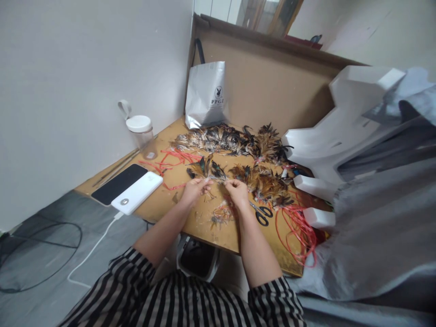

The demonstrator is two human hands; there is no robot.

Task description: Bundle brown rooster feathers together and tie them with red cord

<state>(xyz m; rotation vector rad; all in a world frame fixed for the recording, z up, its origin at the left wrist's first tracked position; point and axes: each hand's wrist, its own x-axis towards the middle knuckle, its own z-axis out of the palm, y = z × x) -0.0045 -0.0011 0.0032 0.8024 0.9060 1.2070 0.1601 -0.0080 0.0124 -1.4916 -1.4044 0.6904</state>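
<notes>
My left hand [195,190] pinches the base of a small bunch of brown and dark feathers [201,167] over the table's middle. Close by on the right, the fingers of my right hand [237,191] are closed on the quill end of dark feathers [218,170]. Both hands are a short way apart, feather tips pointing away from me. Beside my right hand lies a pile of golden-brown feathers [265,181]. Black-handled scissors [262,214] rest next to my right wrist, blades partly hidden by it. Loose feather scraps [221,213] lie between my forearms.
A long heap of feathers [221,138] lies along the back, before a silver bag [206,95]. Red plastic string [296,231] is at right, more at left. A lidded jar [142,136], phone [119,184] and white power bank [138,193] occupy the left. White foam pieces [313,136] border the right.
</notes>
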